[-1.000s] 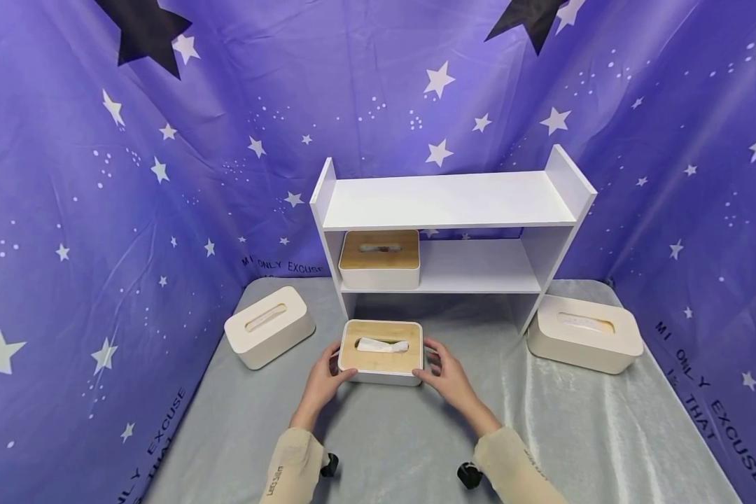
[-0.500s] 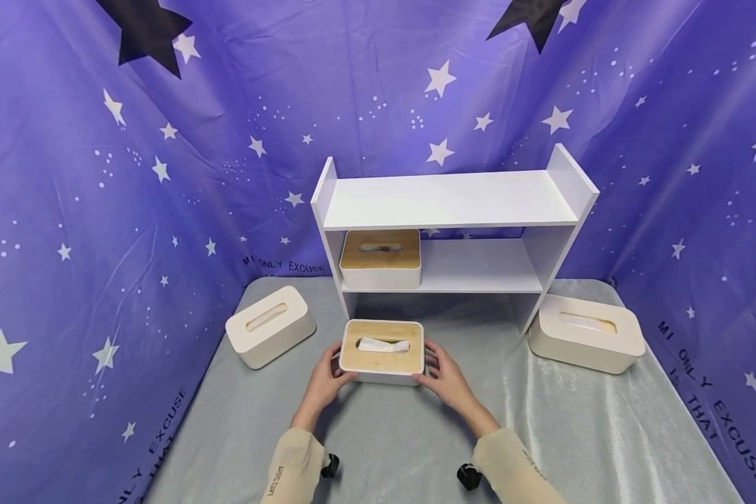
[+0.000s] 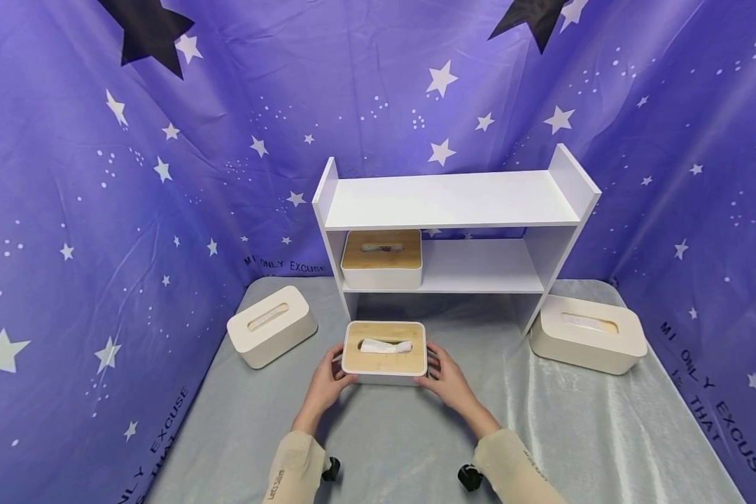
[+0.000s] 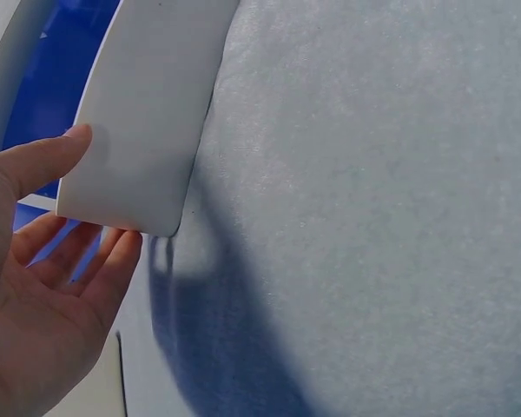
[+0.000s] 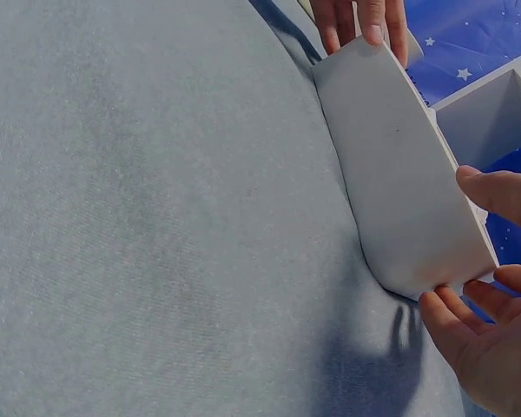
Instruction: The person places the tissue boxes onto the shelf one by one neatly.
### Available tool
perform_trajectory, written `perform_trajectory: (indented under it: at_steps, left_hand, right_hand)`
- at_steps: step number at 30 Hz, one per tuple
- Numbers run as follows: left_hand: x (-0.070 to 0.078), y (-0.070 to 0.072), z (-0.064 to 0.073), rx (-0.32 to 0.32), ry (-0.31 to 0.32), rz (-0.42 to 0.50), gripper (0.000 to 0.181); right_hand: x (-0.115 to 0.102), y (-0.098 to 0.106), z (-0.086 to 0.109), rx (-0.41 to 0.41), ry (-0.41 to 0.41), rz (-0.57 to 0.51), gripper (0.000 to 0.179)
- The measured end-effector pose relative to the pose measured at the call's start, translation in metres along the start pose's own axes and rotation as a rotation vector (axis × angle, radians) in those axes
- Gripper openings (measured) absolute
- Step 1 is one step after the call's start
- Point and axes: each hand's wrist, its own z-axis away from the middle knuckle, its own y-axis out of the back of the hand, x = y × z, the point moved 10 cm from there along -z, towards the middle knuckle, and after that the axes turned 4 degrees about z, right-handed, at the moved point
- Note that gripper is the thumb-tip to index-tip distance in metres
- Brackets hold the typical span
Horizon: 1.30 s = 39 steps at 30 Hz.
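A tissue box (image 3: 385,379) with a white body and a light wooden lid stands on the grey cloth in front of the shelf. White tissue (image 3: 386,346) shows in its slot. My left hand (image 3: 323,384) holds the box's left end, thumb on the front face and fingers at the side. At the right end my right hand (image 3: 451,385) grips it the same way. The left wrist view shows the left thumb (image 4: 59,161) against the white front face. From the right wrist, both hands are seen at opposite ends of the box, whose lower edge meets the cloth.
A white shelf unit (image 3: 453,199) stands behind, with another wooden-lidded tissue box (image 3: 381,279) at the left of its middle level. Cream tissue boxes lie on the table at left (image 3: 272,327) and right (image 3: 588,334). A purple star-patterned curtain (image 3: 378,84) surrounds the table.
Both thumbs have slid slightly lower, from near the lid's rim to the front face. The box stays nearly in place, and the head view has shifted a touch.
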Motion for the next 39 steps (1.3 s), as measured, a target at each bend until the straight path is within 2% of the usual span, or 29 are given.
perform_trajectory:
  at_steps: [3,8,12,15,22,29,36,39]
  left_hand:
    - [0.001,-0.001,0.001,-0.006,-0.004,0.004,0.071]
    - [-0.016,-0.002,-0.003,-0.002,-0.024,0.003,0.072]
    - [-0.015,-0.001,-0.002,-0.001,-0.128,0.027,0.068]
    - [-0.011,-0.001,0.0,0.001,-0.167,0.039,0.066]
    - [-0.023,-0.004,0.0,0.022,-0.019,0.032,0.069]
    - [-0.021,-0.005,0.003,0.032,-0.022,0.048,0.069]
    - [0.02,-0.007,0.017,0.016,-0.02,0.048,0.064]
    - [0.023,-0.009,0.018,0.014,-0.013,0.048,0.063]
  right_hand:
    - [0.0,-0.001,0.0,-0.005,0.003,0.01,0.081]
    - [0.003,-0.001,-0.001,-0.01,-0.021,-0.024,0.082]
    - [0.004,0.0,-0.001,-0.004,-0.032,-0.026,0.081]
    - [0.006,0.002,-0.001,0.004,-0.036,-0.025,0.079]
    - [0.008,0.004,-0.001,0.012,-0.017,-0.035,0.078]
    - [0.009,0.005,-0.001,0.017,-0.013,-0.056,0.077]
    - [0.012,0.008,-0.001,0.022,-0.031,-0.04,0.077]
    - [0.013,0.01,0.0,0.031,-0.027,-0.032,0.076]
